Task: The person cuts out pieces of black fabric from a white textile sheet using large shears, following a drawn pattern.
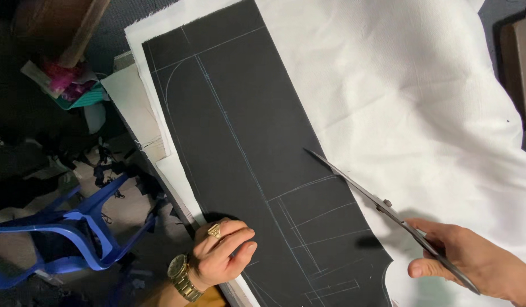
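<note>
Squarely before us lies a long panel of black fabric [240,142], chalked with pale straight lines and one curve near its far end, spread over a sheet of white cloth [399,96] that covers the worktable. The panel runs from the table's far left corner down to the near edge, its left side close along the left edge. Our right hand [473,258] grips a pair of tailor's scissors [365,190] at the near right, fingers wrapped around the handles; the blades are together, and the tip hovers just over the panel's right border, about midway along its length. Our left hand [223,250] rests on the panel's near left corner, fingers curled together and knuckles down on the cloth, a gold ring [214,229] on one finger and a gold wristwatch [182,277] on the wrist. A strip of pale board [139,108] juts out from under the white cloth along the table's left edge. Beyond that edge, on the floor, a blue plastic chair [75,227] lies among dark fabric scraps [112,165], with a teal tray of pink and white odds and ends [69,85] farther off.
</note>
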